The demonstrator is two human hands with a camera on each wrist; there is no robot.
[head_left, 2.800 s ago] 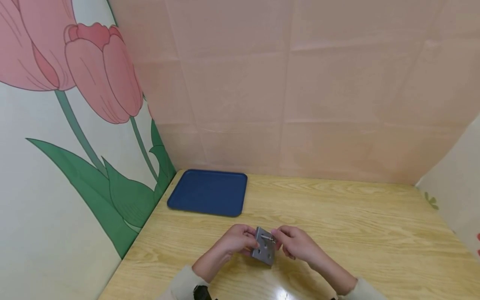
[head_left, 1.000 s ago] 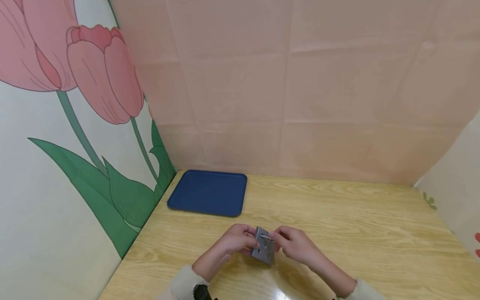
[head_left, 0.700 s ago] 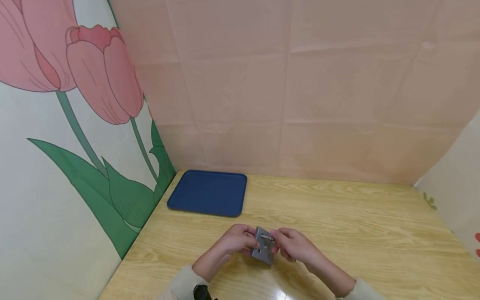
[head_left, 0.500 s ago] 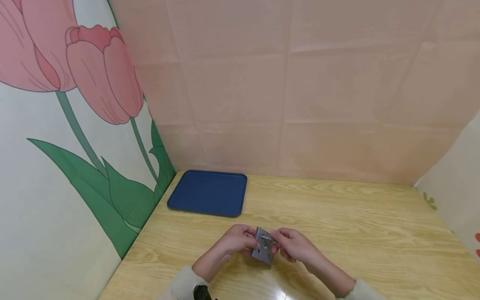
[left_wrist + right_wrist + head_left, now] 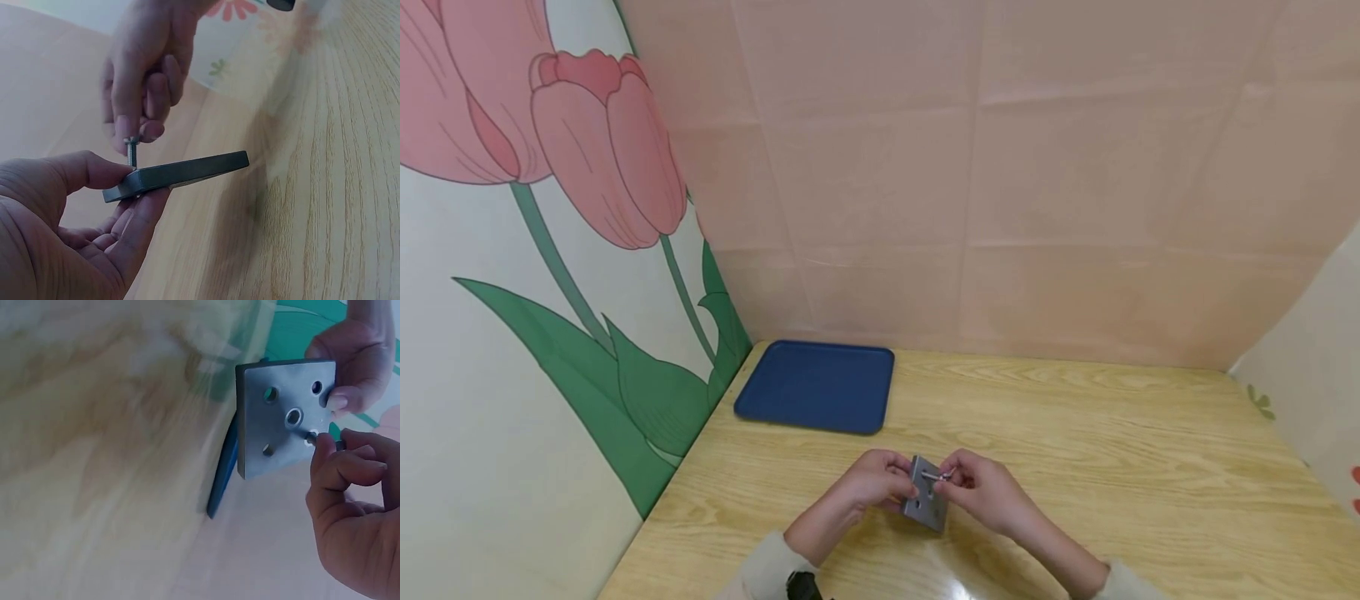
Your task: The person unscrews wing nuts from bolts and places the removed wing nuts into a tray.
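A square grey metal plate [image 5: 928, 507] with several round holes stands tilted above the table, gripped at its edge by my left hand [image 5: 874, 480]. Thumb on one face and fingers beneath show in the left wrist view. A threaded bolt [image 5: 132, 152] sticks out of a corner hole, its head away from the plate. My right hand [image 5: 991, 493] pinches the bolt by its head between thumb and index finger. The right wrist view shows the plate's face [image 5: 255, 428], with a ringed hole in the middle; the bolt is partly hidden by fingertips there.
A blue tray [image 5: 814, 387] lies at the back left of the wooden table [image 5: 1075, 442]. Behind it rises a pinkish cloth wall [image 5: 865, 183], and a tulip-printed panel [image 5: 625, 350] borders the left side. A black band [image 5: 803, 585] is on the left wrist.
The right hand's fingers have shifted round the bolt head, index finger now over its far side and thumb nearer. The plate and left hand have barely moved.
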